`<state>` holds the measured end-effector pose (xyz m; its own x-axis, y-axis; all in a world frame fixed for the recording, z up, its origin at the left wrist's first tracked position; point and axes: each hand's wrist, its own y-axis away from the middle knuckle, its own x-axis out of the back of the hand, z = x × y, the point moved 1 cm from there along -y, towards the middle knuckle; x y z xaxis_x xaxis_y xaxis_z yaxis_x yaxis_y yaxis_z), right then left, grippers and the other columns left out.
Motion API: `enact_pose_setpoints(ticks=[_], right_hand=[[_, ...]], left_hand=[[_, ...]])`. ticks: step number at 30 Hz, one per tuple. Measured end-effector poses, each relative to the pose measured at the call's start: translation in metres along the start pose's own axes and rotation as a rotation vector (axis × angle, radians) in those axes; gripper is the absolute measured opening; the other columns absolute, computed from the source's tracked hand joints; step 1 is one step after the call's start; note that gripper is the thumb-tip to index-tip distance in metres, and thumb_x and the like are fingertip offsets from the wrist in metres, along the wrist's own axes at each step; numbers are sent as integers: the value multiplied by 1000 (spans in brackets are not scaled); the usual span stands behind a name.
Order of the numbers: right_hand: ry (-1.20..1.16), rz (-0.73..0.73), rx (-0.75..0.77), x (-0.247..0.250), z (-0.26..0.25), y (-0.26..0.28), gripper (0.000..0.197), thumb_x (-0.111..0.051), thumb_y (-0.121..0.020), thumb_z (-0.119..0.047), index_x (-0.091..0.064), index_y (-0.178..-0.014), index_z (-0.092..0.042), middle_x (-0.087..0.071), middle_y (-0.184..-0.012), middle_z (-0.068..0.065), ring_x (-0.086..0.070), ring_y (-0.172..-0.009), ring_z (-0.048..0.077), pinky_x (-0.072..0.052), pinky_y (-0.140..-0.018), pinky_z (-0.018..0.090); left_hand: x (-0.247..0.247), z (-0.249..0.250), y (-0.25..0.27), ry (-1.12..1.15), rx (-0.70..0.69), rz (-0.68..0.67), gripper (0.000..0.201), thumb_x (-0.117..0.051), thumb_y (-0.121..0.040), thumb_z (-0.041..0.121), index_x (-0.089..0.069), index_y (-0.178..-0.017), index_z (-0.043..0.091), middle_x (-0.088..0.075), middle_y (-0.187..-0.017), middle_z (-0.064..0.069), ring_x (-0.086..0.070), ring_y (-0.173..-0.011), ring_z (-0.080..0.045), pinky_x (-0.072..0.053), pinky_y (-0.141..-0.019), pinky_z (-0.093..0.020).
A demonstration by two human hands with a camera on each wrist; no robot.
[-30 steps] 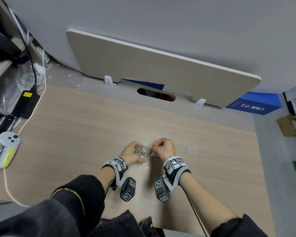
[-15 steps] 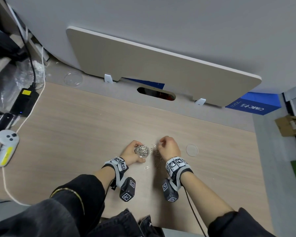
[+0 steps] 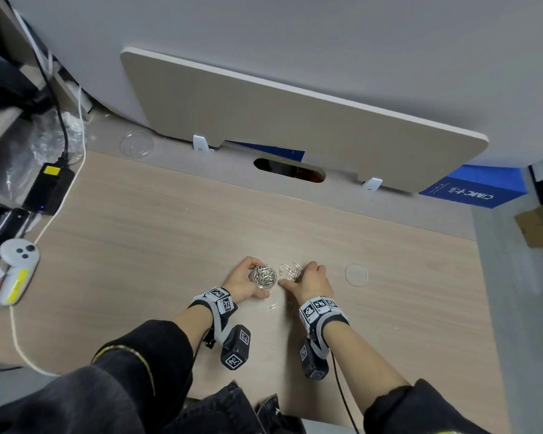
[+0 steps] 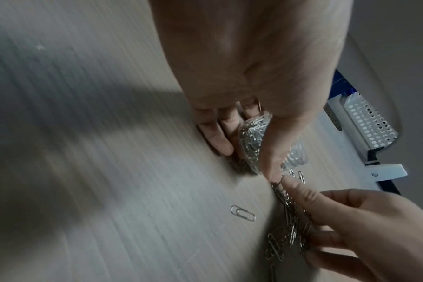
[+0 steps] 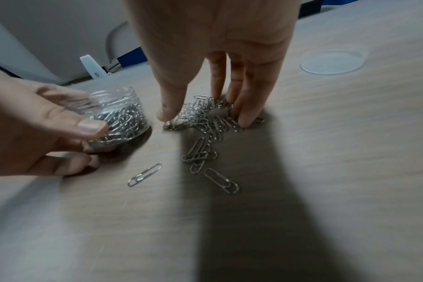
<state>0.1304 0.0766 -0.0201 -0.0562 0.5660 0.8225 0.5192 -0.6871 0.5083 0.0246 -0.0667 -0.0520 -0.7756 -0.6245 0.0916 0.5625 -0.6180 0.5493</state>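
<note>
A small clear round jar [image 3: 264, 276] full of silver paper clips stands on the wooden desk [image 3: 138, 245]. My left hand [image 3: 246, 281] grips it, thumb on the near side and fingers behind. In the right wrist view the jar [image 5: 118, 114] shows its open mouth. Just right of it lies a loose pile of paper clips [image 3: 290, 272]. My right hand [image 3: 303, 278] is down on the pile [image 5: 215, 126], thumb on one side and fingers on the other, pinching the clips together. A single clip [image 5: 144, 174] lies apart, nearer to me.
A clear round lid [image 3: 356, 275] lies on the desk right of my right hand. At the left edge are a white controller [image 3: 18, 267], a black power brick [image 3: 49, 187] and cables. A beige panel [image 3: 295, 120] stands at the desk's back.
My right hand has moved from the jar's rim a little to the right and come down on the loose clips. The left hand still holds the jar in place.
</note>
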Motion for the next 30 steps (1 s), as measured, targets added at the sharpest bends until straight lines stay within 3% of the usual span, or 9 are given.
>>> enact_pose_setpoints(ticks=[3, 8, 14, 19, 22, 26, 30], right_hand=[[11, 6, -1, -1, -3, -2, 70, -77, -70, -50, -43, -115, -8, -48, -118, 12, -58, -107, 36, -48, -86, 40], [12, 7, 49, 0, -2, -5, 49, -72, -81, -31, -47, -114, -6, -50, -119, 13, -59, -106, 35, -47, -85, 38], [20, -1, 63, 3, 2, -7, 40, -66, -86, -31, -50, -114, -7, -52, -118, 12, -58, -106, 34, -48, -86, 39], [-3, 2, 57, 3, 2, -5, 54, -72, -77, -46, -49, -112, -12, -52, -115, 8, -58, -106, 32, -48, -85, 38], [72, -13, 96, 2, 1, -5, 56, -73, -76, -44, -47, -114, -12, -51, -116, 8, -57, -108, 32, -47, -84, 39], [93, -27, 138, 4, 1, -8, 45, -71, -81, -37, -49, -112, -12, -52, -115, 9, -58, -106, 32, -46, -82, 37], [78, -19, 183, 3, 4, -11, 29, -66, -86, -28, -53, -106, -13, -55, -114, 8, -58, -103, 31, -45, -82, 35]], left_hand=[[0, -1, -1, 0, 1, -3, 65, -84, -48, -7, -51, -94, 25, -57, -100, 1, -56, -92, -14, -46, -82, -24], [0, -3, 0, 28, 5, -11, 68, -83, -36, 9, -51, -93, 28, -56, -104, -3, -56, -96, -18, -46, -94, -37], [0, -1, 1, 16, 3, -5, 68, -82, -35, 10, -51, -92, 29, -56, -104, -1, -55, -95, -17, -45, -94, -34], [0, -2, 1, 3, -3, -3, 67, -83, -36, 11, -51, -92, 30, -57, -104, -2, -56, -98, -17, -45, -95, -36], [0, -1, 1, 8, -11, -6, 68, -84, -38, 8, -51, -94, 28, -57, -105, -2, -56, -97, -17, -45, -94, -33], [0, -1, 0, 23, -10, -10, 66, -83, -48, -9, -51, -99, 19, -56, -103, -3, -56, -92, -15, -45, -87, -28], [0, -3, -1, 24, -9, -10, 67, -83, -48, -9, -51, -100, 19, -55, -101, 0, -55, -91, -14, -44, -86, -26]])
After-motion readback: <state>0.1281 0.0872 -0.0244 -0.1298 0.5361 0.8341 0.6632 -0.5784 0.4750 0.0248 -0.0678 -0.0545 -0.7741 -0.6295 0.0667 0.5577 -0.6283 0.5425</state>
